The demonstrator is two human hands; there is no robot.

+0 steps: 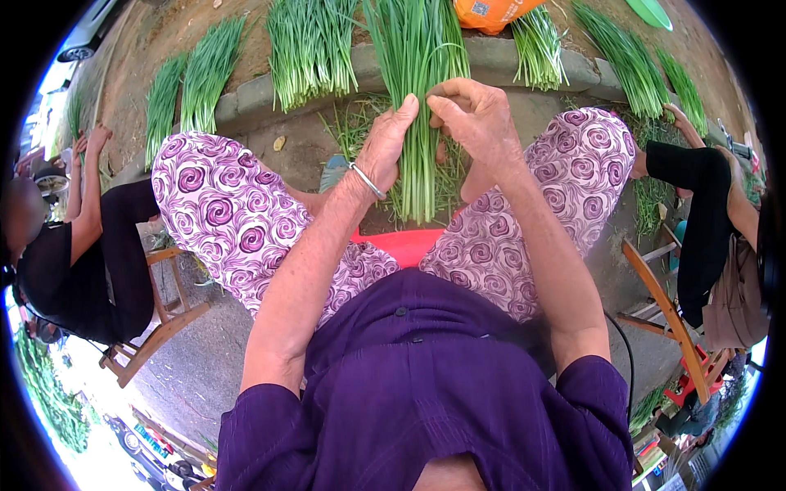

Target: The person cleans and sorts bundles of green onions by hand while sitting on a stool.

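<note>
A thick bunch of garlic chives [417, 155] stands between my knees, green leaves pointing away and pale stem ends toward me. My left hand [385, 143] grips it from the left side, thumb laid along the stems, a silver bangle on the wrist. On the other side, my right hand [475, 119] is closed in a pinch, thumb and forefinger together against the bunch's right edge. What sits between those fingertips is hidden or too thin to make out. Loose chive leaves [352, 127] litter the ground beside and below the bunch.
More chive bunches [311, 61] lean along a stone curb [246, 96] ahead. An orange bag [495, 12] lies beyond my right hand. Under me shows a red seat edge [401, 244]. People in black sit on wooden chairs [164, 315] at both sides; a co-worker's hand [686, 123] touches chives at right.
</note>
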